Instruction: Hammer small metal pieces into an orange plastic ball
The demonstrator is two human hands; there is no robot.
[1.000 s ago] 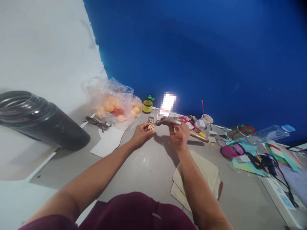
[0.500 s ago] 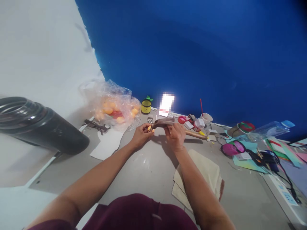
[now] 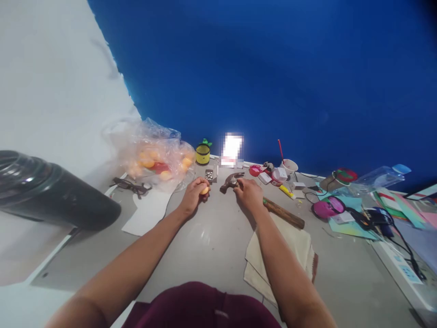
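My left hand (image 3: pixel 194 197) is closed around a small round orange ball (image 3: pixel 205 190), its fingers hiding much of it. My right hand (image 3: pixel 251 197) grips a claw hammer (image 3: pixel 285 213) close behind its dark metal head. The wooden handle passes under this hand and points to the lower right. The hammer appears to be at the tabletop. Just beyond my left hand stands a small box (image 3: pixel 209 175) with several shiny little pieces in it. A folded beige cloth (image 3: pixel 297 246) lies under my right forearm.
Clear plastic bags (image 3: pixel 153 155) of orange balls, dark glasses (image 3: pixel 131 186) and a large dark bottle (image 3: pixel 54 191) stand to the left. At the back are a yellow container (image 3: pixel 202 156), a bright phone screen (image 3: pixel 232 149) and a paper cup (image 3: pixel 289 166). A power strip (image 3: pixel 399 264) lies right.
My right hand has lowered the hammer away from the orange ball and turned it, so its claw and head now show. My left hand has drawn slightly left with the ball.
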